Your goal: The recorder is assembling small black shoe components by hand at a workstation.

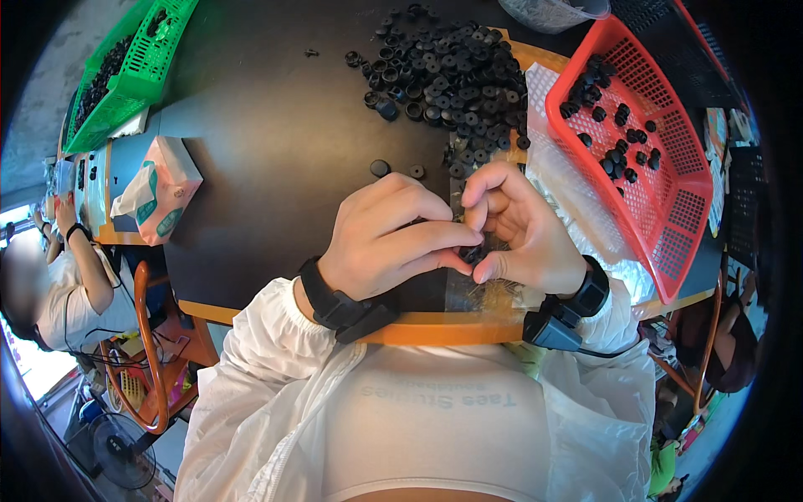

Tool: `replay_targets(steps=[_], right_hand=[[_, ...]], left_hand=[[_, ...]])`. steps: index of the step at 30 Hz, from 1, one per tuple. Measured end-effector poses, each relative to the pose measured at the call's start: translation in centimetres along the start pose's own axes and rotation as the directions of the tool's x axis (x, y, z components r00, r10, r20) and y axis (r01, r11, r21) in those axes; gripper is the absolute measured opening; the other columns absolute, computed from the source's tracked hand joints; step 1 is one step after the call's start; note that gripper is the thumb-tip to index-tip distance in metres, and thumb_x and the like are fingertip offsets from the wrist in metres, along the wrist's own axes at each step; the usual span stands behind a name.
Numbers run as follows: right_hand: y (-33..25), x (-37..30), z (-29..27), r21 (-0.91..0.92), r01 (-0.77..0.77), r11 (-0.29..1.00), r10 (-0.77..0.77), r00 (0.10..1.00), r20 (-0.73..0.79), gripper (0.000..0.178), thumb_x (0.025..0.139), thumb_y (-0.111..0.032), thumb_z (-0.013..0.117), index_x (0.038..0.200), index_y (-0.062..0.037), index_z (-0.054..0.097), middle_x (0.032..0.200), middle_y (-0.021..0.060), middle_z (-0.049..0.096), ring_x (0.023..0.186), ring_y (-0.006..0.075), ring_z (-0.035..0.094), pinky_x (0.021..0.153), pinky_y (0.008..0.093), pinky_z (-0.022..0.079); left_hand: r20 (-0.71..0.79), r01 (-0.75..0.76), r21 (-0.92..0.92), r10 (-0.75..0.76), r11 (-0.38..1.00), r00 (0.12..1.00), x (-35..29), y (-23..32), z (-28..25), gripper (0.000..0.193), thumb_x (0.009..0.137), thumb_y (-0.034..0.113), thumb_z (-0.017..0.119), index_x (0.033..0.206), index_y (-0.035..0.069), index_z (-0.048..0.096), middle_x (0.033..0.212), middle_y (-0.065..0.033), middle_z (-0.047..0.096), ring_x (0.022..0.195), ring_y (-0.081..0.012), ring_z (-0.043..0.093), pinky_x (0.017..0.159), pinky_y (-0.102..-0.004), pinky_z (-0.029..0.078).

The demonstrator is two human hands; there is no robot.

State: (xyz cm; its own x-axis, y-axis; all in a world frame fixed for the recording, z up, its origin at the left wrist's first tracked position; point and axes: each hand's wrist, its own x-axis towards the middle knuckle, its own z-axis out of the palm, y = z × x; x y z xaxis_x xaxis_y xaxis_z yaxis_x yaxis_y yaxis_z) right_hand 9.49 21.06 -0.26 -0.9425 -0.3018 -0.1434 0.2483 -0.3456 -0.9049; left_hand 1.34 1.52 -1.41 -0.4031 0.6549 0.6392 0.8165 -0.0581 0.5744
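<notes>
Near the front edge of the dark table, my left hand [389, 230] and my right hand [523, 226] meet. Between their fingertips is a small black round part [472, 251], mostly covered by the fingers. The left thumb and fingers pinch it from one side, the right thumb from the other. Just beyond the left hand lie two loose black pieces, a round cap [380, 168] and a small ring [416, 171]. A large heap of black caps and rings [460, 75] spreads over the table beyond my hands.
To the right, a red plastic basket [703, 201] holds several black parts and leans over white wrapping [577, 184]. At left stand a tissue packet [171, 188] and a green basket [159, 63] with black parts. Another person [84, 284] sits at far left by a wooden chair [155, 360].
</notes>
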Motion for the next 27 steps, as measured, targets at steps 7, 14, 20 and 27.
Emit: replay_targets(steps=[7, 14, 20, 27], right_hand=[[0.8, 0.0, 0.2, 0.049, 0.046, 0.998, -0.047, 0.999, 0.014, 0.049, 0.072, 0.006, 0.077, 0.104, -0.0108, 0.043, 0.092, -0.0018, 0.044, 0.082, 0.0071, 0.050, 0.073, 0.0225, 0.043], [-0.4, -0.4, 0.0, -0.183, -0.013, 0.983, 0.014, 1.000, 0.006, 0.047, 0.072, 0.011, 0.075, 0.106, -0.0082, 0.048, 0.083, -0.0032, 0.051, 0.081, 0.0050, 0.054, 0.066, 0.0197, 0.042], [-5.2, -0.8, 0.1, -0.929, 0.333, 0.162, -0.553, 0.810, 0.194, 0.033, 0.067, -0.014, 0.082, 0.096, -0.0097, 0.068, 0.092, 0.0030, 0.068, 0.087, 0.0269, 0.062, 0.083, 0.0359, 0.049], [-7.7, -2.2, -1.8, -0.912, -0.266, -0.312, -0.808, 0.580, 0.107, 0.034, 0.068, -0.011, 0.078, 0.101, -0.0098, 0.070, 0.094, 0.0023, 0.069, 0.092, 0.0256, 0.062, 0.082, 0.0369, 0.049]], left_hand=[[0.061, -0.087, 0.056, 0.084, 0.995, 0.995, -0.3, 0.0, 0.1, 0.038, 0.057, 0.014, 0.077, 0.094, 0.011, 0.074, 0.081, 0.0016, 0.060, 0.066, -0.0153, 0.056, 0.055, -0.0268, 0.046], [0.163, -0.094, 0.053, 0.084, 0.994, 0.983, 0.3, 0.6, -0.3, 0.034, 0.062, 0.013, 0.076, 0.095, 0.010, 0.074, 0.082, 0.0001, 0.061, 0.068, -0.0164, 0.060, 0.056, -0.0276, 0.049], [-0.103, -0.068, 0.051, 0.073, 0.996, 0.992, 0.5, 1.3, 0.6, 0.036, 0.060, 0.024, 0.086, 0.091, 0.011, 0.073, 0.081, -0.0006, 0.059, 0.071, -0.0197, 0.058, 0.059, -0.0288, 0.049], [0.097, -0.091, 0.037, 0.087, 0.995, 0.992, 0.4, 0.7, 0.4, 0.028, 0.064, 0.021, 0.085, 0.087, 0.012, 0.071, 0.078, 0.0000, 0.056, 0.069, -0.0187, 0.055, 0.057, -0.0294, 0.047]])
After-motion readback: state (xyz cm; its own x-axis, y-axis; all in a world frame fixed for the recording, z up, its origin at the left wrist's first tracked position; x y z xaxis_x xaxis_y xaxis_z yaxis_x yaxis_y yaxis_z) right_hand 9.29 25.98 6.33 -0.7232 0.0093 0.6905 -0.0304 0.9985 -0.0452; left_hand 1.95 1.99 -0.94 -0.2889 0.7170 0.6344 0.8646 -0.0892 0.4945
